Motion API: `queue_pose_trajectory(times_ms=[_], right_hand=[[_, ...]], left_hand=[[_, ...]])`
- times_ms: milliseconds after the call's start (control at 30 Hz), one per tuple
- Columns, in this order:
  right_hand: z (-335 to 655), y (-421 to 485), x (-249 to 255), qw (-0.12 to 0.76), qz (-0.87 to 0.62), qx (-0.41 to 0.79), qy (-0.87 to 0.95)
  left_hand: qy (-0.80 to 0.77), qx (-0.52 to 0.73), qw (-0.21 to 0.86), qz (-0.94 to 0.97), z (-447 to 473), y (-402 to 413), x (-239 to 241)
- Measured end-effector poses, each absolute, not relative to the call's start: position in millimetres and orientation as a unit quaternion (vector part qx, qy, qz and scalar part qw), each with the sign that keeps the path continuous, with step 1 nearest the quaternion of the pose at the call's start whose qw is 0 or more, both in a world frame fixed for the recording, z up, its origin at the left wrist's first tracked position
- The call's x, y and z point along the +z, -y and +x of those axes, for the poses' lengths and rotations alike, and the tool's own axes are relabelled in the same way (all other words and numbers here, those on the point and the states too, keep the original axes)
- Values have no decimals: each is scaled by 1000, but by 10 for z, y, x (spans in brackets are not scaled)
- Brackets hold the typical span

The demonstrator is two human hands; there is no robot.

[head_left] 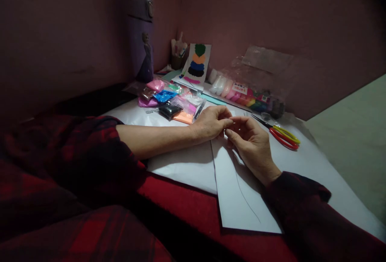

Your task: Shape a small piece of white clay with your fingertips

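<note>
My left hand (211,123) and my right hand (251,143) meet over the far end of a white sheet of paper (241,197) that bears a curved pencil line. Fingertips of both hands are pinched together at the same spot; what they pinch is too small to make out. The left forearm lies across a larger white sheet (187,165). Both arms wear red and black checked sleeves.
Scissors with red and yellow handles (283,136) lie right of my hands. Small bags of coloured clay (171,101) sit behind the left hand. A card with coloured clay shapes (196,67), a clay multipack (247,93) and a purple bottle (140,36) stand at the wall.
</note>
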State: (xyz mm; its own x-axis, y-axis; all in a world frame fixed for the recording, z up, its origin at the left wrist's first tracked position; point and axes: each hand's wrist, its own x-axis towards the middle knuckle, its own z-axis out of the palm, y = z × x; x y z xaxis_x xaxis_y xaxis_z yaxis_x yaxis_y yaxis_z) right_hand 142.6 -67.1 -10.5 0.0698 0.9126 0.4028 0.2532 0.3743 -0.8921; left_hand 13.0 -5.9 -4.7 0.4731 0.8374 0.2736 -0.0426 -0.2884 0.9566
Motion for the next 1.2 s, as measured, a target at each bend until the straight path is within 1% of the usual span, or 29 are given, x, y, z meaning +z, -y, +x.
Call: queue_pose_trajectory(times_ms=[133,333,633,1200], right_hand=[[1427,675,-109,553,-458,309,624],[1453,671,-128,550,-446,311,633],[1436,689,-104,551,-447,296,640],[1445,688,-108,543,-455,311,633]], left_hand=[[-283,426,525,681,135,50,-45],[-289,429,487,704,127,33,-61],[-281,419,503,702,123,47,-44],[-304,403,484,716,114,51,-35]])
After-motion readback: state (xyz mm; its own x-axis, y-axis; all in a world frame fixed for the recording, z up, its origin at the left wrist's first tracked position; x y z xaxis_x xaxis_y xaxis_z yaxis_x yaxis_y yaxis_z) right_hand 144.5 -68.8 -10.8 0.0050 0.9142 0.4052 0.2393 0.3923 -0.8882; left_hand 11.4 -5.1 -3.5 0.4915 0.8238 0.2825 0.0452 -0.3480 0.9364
